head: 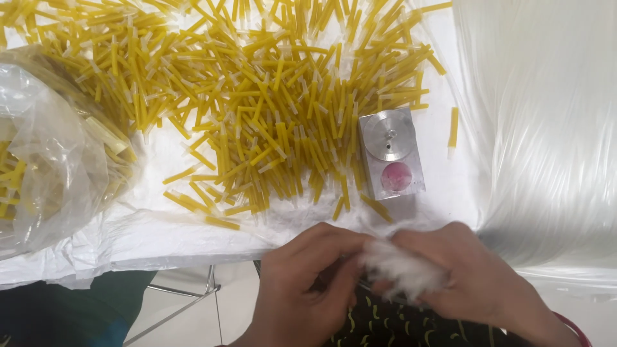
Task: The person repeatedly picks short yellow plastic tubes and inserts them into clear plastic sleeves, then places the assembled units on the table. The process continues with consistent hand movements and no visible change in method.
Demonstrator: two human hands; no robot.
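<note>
White fluff (403,268) sits pinched between both hands just below the table's front edge. Up on the white-covered table (160,234): clear bag (45,160) far left, yellow sticks (270,96) heaped across, metal block (391,154) beside them. Left hand (305,283) and right hand (475,276) curl closed on the fluff; open floor lies lower left.

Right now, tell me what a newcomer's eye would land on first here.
First, the heap of short yellow tubes covering the white table sheet. Next, the small metal block with a round disc and a pink spot, at the heap's right edge. Below, left hand and right hand pinch a white fluffy tuft.
</note>
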